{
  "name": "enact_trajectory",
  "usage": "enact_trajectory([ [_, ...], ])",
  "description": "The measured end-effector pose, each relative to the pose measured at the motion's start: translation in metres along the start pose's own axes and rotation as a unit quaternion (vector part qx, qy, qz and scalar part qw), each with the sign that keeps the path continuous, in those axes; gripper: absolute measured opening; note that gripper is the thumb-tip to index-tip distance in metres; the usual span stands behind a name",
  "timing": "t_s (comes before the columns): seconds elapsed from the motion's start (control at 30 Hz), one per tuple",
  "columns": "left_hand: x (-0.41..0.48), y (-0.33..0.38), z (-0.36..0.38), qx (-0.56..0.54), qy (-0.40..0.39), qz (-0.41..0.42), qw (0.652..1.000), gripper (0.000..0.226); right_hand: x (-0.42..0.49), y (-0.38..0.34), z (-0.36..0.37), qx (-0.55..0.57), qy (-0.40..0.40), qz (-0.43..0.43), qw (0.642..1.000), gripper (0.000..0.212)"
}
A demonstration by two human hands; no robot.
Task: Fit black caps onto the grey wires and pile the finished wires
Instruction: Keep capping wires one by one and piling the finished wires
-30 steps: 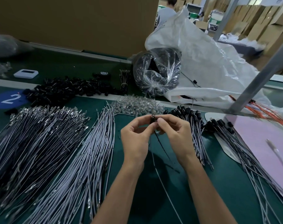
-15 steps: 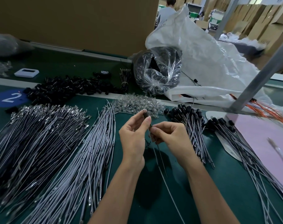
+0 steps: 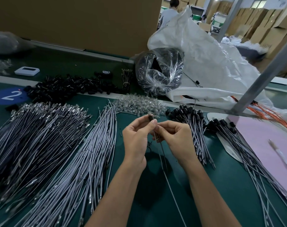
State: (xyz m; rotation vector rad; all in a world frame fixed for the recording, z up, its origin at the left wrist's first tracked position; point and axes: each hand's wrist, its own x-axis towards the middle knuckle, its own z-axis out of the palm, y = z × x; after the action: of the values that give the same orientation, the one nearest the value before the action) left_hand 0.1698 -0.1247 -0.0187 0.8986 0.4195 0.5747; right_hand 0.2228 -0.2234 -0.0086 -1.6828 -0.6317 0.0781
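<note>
My left hand pinches a small black cap between thumb and fingertips over the green bench. Just beside it, my right hand grips the grey wire below the cap; the wire trails down toward me. Uncapped grey wires lie in a long bundle left of my hands, with a darker bundle farther left. Finished wires with black caps are piled right of my hands, and a second capped pile lies beyond. Loose black caps sit at the back left.
A heap of clear small parts lies behind my hands. A clear bag of black parts and a white sack stand at the back. A pink sheet with a pen lies right, by a metal post. A blue "2" disc marks the left.
My hands have separated slightly: the left lifted the cap up and left, while the right slid down along the wire.
</note>
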Motion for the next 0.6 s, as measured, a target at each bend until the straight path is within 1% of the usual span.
enact_trajectory([
  [0.07,0.0003,0.0007,-0.0004,-0.009,0.012,-0.003,1.0,0.015,-0.0001,-0.0009,0.0005,0.015,-0.006,0.014,1.0,0.004],
  [0.13,-0.0004,0.0005,0.0003,-0.011,0.017,-0.007,1.0,0.013,-0.0005,-0.0011,-0.0003,0.039,-0.023,0.042,0.998,0.007],
  [0.23,-0.0013,0.0011,0.0017,0.001,0.011,-0.005,1.0,0.01,0.0001,-0.0008,-0.0027,0.055,-0.038,0.064,0.996,0.005],
  [0.33,-0.0013,0.0026,0.0021,0.003,0.018,0.007,1.0,0.016,0.0005,-0.0016,-0.003,0.072,-0.042,0.073,0.994,0.004],
  [0.47,-0.0026,0.0054,0.0008,-0.033,0.025,0.01,0.999,0.01,-0.0007,-0.0022,-0.0004,0.096,-0.043,0.082,0.991,0.006],
  [0.6,-0.0045,0.0093,0.0016,-0.074,0.009,-0.014,0.997,0.01,-0.0009,-0.0032,0.0001,0.109,-0.038,0.086,0.99,0.005],
])
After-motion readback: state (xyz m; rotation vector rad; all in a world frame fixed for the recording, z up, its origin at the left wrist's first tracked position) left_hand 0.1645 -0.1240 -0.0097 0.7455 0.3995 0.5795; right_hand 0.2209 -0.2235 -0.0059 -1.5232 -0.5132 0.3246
